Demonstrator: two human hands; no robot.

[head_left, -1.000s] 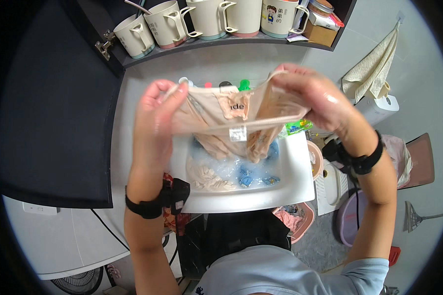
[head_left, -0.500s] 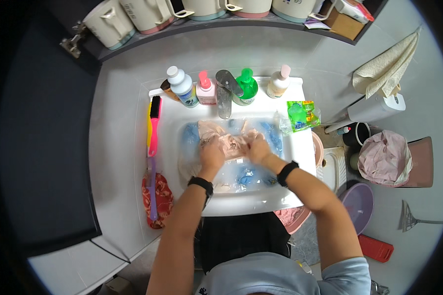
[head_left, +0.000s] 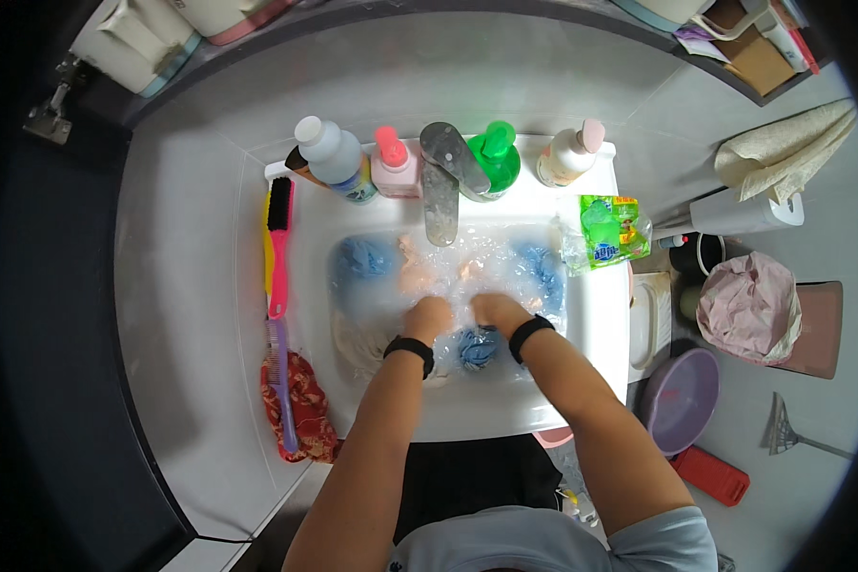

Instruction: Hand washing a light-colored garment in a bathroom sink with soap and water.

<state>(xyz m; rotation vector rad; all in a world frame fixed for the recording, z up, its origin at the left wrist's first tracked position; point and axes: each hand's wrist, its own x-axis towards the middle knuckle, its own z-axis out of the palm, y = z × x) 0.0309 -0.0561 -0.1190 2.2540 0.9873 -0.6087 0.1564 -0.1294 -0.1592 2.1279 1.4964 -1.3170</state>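
Note:
A white sink (head_left: 596, 353) holds cloudy, sudsy water with wet cloth in it. My left hand (head_left: 430, 317) is dipped in the water left of the middle, its fingers lost under the surface. Close beside it, my right hand (head_left: 495, 310) is sunk in the same way, fingers hidden. Just beyond them, parts of a pale pink cloth (head_left: 416, 269) show through the suds. Blue cloth (head_left: 363, 257) lies at the far left of the basin, with more at the far right. A bunched blue piece (head_left: 477, 350) pokes up between my wrists.
Behind the basin stand a grey faucet (head_left: 440, 205), a white bottle (head_left: 332, 157), a pink pump bottle (head_left: 396, 170), a green one (head_left: 496, 164) and a cream one (head_left: 569, 157). A pink brush (head_left: 278, 257) lies along the left rim, a green packet (head_left: 612, 232) on the right.
Both hands have gone down into the water, nearer to me. The pale pink cloth, held up and stretched between them before, is now mostly under the surface. The view has shifted closer.

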